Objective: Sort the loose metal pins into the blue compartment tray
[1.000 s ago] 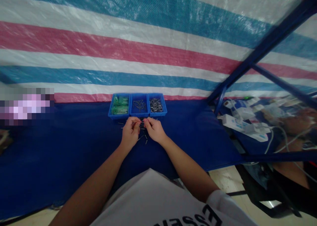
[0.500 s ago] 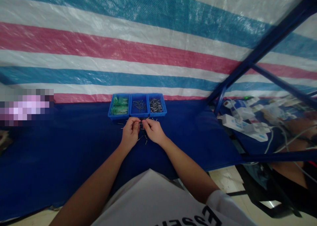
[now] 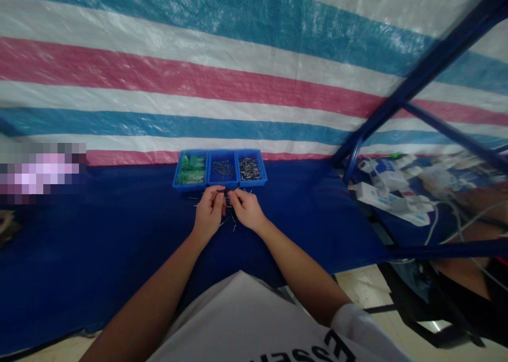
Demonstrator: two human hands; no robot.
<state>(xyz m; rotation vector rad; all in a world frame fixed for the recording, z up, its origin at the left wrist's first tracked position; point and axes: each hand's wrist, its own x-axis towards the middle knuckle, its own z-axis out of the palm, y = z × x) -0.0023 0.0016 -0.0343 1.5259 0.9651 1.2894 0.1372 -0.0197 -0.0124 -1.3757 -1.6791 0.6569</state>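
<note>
My left hand [image 3: 210, 211] and my right hand [image 3: 246, 209] meet fingertip to fingertip over the blue table cloth [image 3: 99, 235], just in front of three small blue bins. Both hands are closed in a pinch on small thin metal pins; what exactly each holds is too small to name. Loose pins [image 3: 232, 223] lie scattered on the cloth under and around the hands. The left bin [image 3: 191, 170] holds green parts, the middle bin [image 3: 223, 168] a few pins, the right bin [image 3: 250, 168] a heap of grey pins.
A striped red, white and blue tarp [image 3: 222, 81] hangs behind the table. A blue metal frame [image 3: 400, 94] stands at the right, with white power strips and cables [image 3: 391, 192] beyond it. A blurred patch [image 3: 42, 171] sits at the left.
My hands have drawn slightly closer together and a little toward the bins; the fingertips now touch. Nothing else has moved.
</note>
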